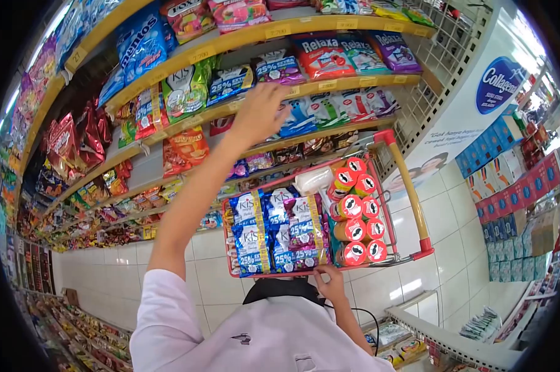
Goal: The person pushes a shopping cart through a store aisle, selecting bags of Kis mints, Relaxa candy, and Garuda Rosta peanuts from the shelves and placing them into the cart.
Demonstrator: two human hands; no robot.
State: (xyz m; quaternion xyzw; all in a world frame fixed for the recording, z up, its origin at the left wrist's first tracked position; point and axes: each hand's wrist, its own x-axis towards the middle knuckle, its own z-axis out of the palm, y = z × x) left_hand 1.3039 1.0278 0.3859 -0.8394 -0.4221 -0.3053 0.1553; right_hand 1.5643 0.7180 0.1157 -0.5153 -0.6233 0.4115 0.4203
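Up by the candy shelf [348, 82], I have the left hand [262, 111] reaching out, just beside a purple Kis bag [280, 66]. Its fingers are loose and a bit bent, with nothing gripped that I can see. I can't tell if they touch the bag. The right hand [331, 285] is at the near rim of the cart [408, 190]. I can't tell how tightly those fingers press. More Kis bags [251, 243] lie in the cart, beside the red-topped tubs [354, 230]. I think this is the reaching step. Picking up a bag would call for a soft pinch.
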